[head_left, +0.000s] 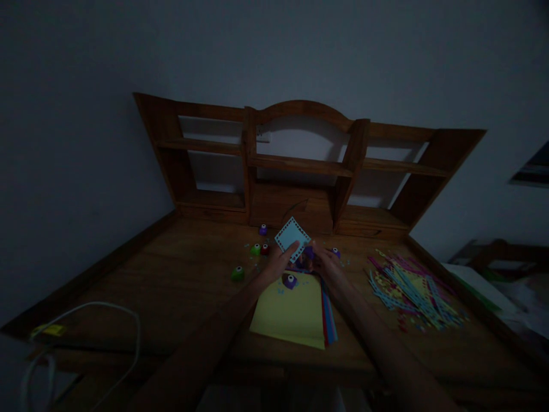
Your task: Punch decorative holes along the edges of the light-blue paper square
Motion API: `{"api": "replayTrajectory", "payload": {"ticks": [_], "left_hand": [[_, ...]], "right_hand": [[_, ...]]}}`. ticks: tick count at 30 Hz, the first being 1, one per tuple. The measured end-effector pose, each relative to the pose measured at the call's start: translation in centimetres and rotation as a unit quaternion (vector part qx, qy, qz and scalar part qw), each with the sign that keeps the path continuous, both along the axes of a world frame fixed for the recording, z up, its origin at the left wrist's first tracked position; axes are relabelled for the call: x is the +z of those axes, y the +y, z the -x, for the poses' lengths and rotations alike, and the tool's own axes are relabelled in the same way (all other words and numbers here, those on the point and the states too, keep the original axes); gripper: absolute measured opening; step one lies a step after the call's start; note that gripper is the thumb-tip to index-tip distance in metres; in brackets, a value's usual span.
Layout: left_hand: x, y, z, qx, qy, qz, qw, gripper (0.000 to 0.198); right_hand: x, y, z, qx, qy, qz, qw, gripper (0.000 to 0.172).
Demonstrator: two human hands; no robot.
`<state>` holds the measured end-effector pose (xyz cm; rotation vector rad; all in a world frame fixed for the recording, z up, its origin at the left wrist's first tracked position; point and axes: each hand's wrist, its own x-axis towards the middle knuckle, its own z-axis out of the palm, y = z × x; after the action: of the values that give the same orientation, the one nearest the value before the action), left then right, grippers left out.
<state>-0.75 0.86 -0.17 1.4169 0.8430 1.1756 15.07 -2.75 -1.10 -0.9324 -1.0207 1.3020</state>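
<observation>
My left hand (278, 264) pinches a light blue paper square (291, 233), tilted like a diamond, with small holes punched along its edges. Beside its right corner, my right hand (326, 262) is closed around a purple craft punch (309, 252), partly hidden by the fingers. Another purple punch (290, 281) lies below the hands on a stack of yellow paper (289, 317). Red and blue sheets (329, 320) stick out from under the yellow ones. Tiny blue paper bits are scattered about the punch.
Green punches (238, 273), a red punch (265, 249) and other purple punches (263, 229) stand on the wooden desk (180, 280). A heap of coloured paper strips (414, 289) lies at right. A wooden shelf (300, 166) rises behind; a white cable (132, 312) loops at front left.
</observation>
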Motion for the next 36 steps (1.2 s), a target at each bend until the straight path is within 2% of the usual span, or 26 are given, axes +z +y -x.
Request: {"api": "replayTrajectory", "payload": {"ticks": [2, 5, 9, 13, 16, 19, 22, 25, 28, 32, 34, 36], "left_hand": [[0.1, 0.0, 0.0, 0.018, -0.017, 0.002, 1.0, 0.034], [0.2, 0.0, 0.1, 0.005, -0.022, 0.0, 1.0, 0.038], [0.2, 0.1, 0.2, -0.003, -0.021, 0.011, 1.0, 0.042], [-0.1, 0.3, 0.2, -0.001, -0.027, 0.023, 0.999, 0.04], [-0.4, 0.5, 0.0, 0.019, -0.03, 0.021, 0.999, 0.037], [-0.6, 0.6, -0.2, 0.033, -0.043, 0.016, 0.998, 0.036], [-0.6, 0.5, -0.3, 0.033, -0.04, 0.029, 0.998, 0.04], [-0.3, 0.2, -0.2, 0.025, -0.036, 0.048, 0.998, 0.044], [-0.1, 0.1, -0.1, 0.008, -0.032, 0.053, 0.998, 0.045], [-0.4, 0.3, 0.0, 0.015, -0.039, 0.036, 0.998, 0.044], [-0.7, 0.6, 0.0, 0.016, -0.043, 0.038, 0.998, 0.043], [-1.1, 0.9, 0.0, 0.02, -0.048, 0.041, 0.998, 0.041]], "right_hand": [[-0.1, 0.0, -0.2, 0.008, -0.014, -0.007, 1.0, 0.043], [-0.5, 0.2, -0.4, 0.009, -0.029, -0.009, 1.0, 0.051], [-0.6, 0.5, -0.2, -0.011, -0.042, -0.004, 0.999, 0.051], [0.2, 0.4, 0.1, -0.019, -0.104, -0.048, 0.993, 0.046], [0.8, -0.4, -0.1, -0.054, -0.193, -0.092, 0.975, 0.034], [1.3, -2.2, -0.6, -0.087, -0.283, -0.14, 0.945, 0.028], [1.6, -4.8, -0.9, -0.07, -0.396, -0.17, 0.9, 0.022], [1.7, -7.0, -0.5, -0.036, -0.449, -0.186, 0.873, 0.019], [1.3, -7.7, 0.4, -0.027, -0.466, -0.204, 0.861, 0.019], [0.8, -7.4, 1.2, -0.045, -0.482, -0.195, 0.853, 0.017], [1.7, -7.6, 1.6, -0.069, -0.49, -0.183, 0.85, 0.019], [3.8, -8.7, 2.2, -0.11, -0.476, -0.189, 0.852, 0.022]]}}
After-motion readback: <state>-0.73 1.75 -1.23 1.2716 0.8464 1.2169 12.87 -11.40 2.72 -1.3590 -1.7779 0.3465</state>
